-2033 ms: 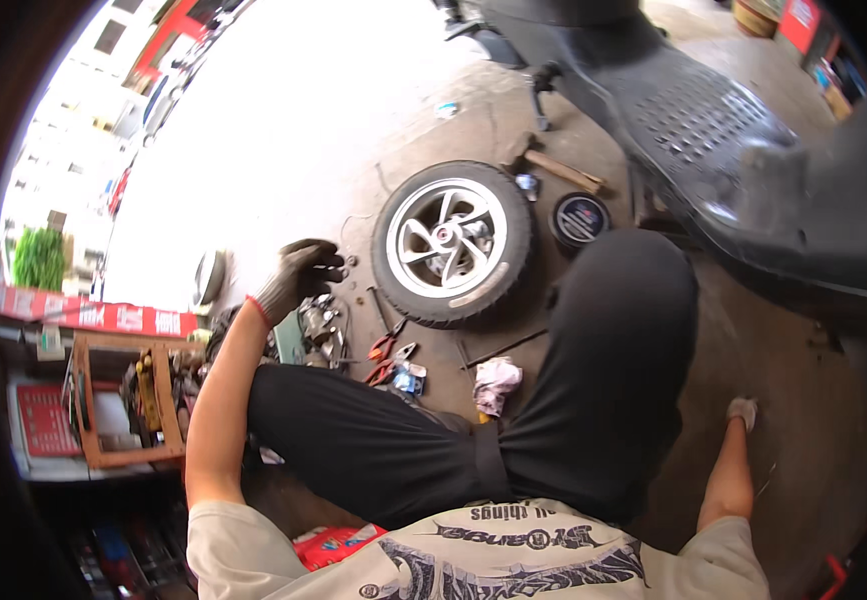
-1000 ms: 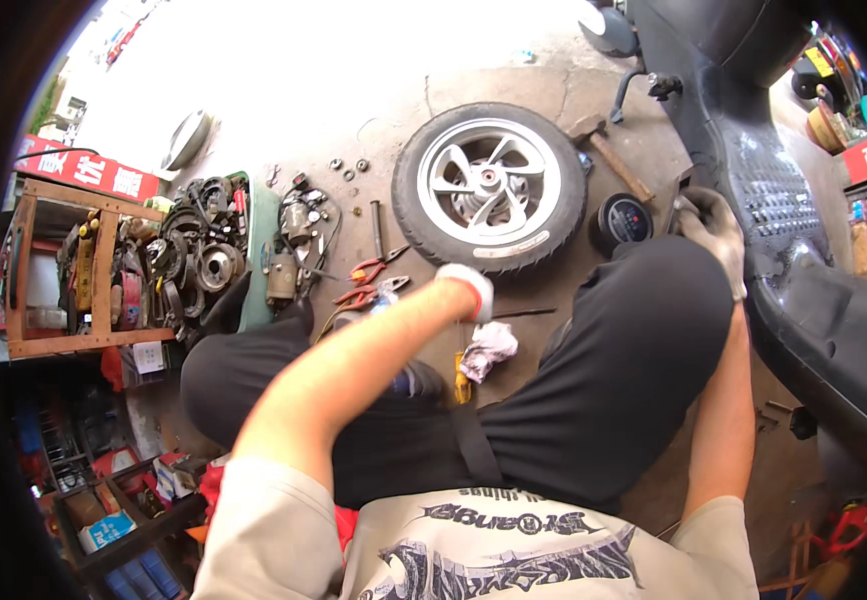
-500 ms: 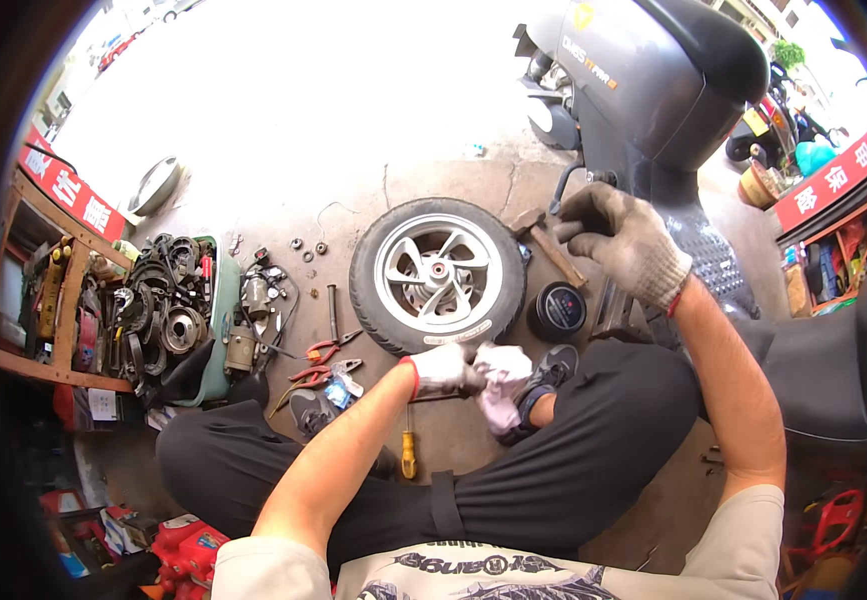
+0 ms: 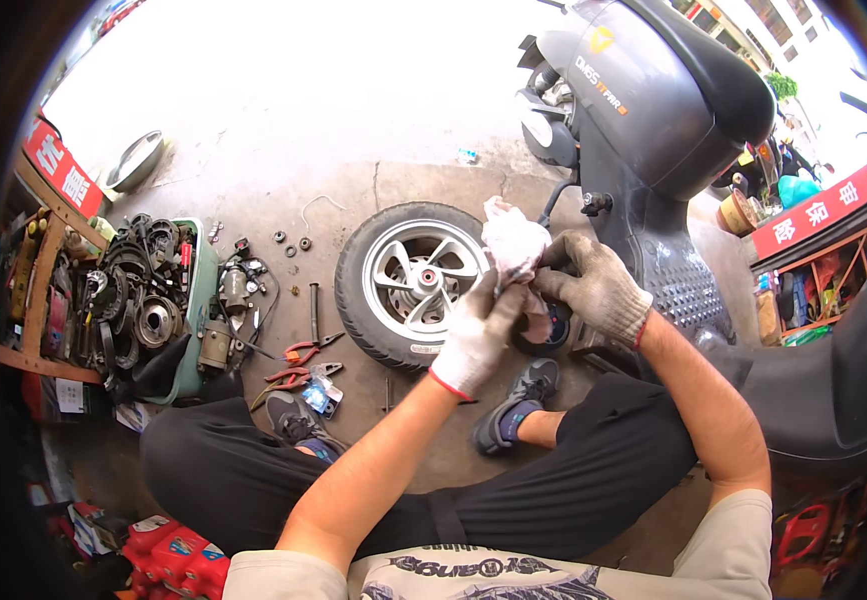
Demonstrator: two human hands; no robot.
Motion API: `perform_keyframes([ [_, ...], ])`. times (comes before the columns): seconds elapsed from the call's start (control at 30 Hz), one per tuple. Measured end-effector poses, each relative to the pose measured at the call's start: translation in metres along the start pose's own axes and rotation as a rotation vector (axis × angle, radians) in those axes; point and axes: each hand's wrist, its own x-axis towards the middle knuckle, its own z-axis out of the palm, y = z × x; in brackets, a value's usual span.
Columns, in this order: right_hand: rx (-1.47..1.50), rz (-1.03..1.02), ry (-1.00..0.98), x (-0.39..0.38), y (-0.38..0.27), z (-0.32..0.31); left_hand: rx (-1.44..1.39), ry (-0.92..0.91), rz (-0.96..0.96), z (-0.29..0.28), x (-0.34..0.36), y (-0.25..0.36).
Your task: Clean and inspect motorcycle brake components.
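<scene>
A crumpled whitish rag (image 4: 513, 238) is bunched up between my two gloved hands, over the right edge of the wheel. My left hand (image 4: 483, 330), in a white knit glove with a red cuff, pinches the rag from below. Closed on its right side is my right hand (image 4: 598, 288), whose glove is stained grey. Whether anything is wrapped inside the rag, I cannot tell. Flat on the ground lies the wheel (image 4: 385, 288), with a black tyre and silver spokes. My hands and the rag cover part of its right side. A round dark container (image 4: 556, 335) shows partly behind them.
Red-handled pliers (image 4: 298, 355) and a long bolt (image 4: 314, 312) lie left of the wheel. Further left, a green bin (image 4: 203, 300) holds greasy metal parts. A grey scooter (image 4: 643, 90) stands at the right. My shoes (image 4: 518, 400) flank the ground before me.
My left hand has lifted the rag up and right from near my shoe. My right hand has come down and left to grip it too. The hammer is now hidden.
</scene>
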Motion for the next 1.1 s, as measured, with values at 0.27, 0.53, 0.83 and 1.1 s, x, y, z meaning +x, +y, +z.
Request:
perform_keyframes([
  [0.27,-0.233,-0.482,0.067,-0.003,0.000,0.018,-0.344,0.150,-0.056,0.011,0.008,0.005],
  [0.53,-0.155,-0.467,0.032,0.001,-0.003,0.028,-0.492,0.152,-0.276,-0.002,0.019,-0.017],
  [0.83,0.487,0.028,-0.204,0.015,0.010,0.020,-0.484,0.222,-0.319,-0.007,0.019,0.001],
  [1.1,0.714,0.213,-0.223,0.013,0.007,0.010,-0.433,0.191,-0.266,-0.021,0.023,0.006],
])
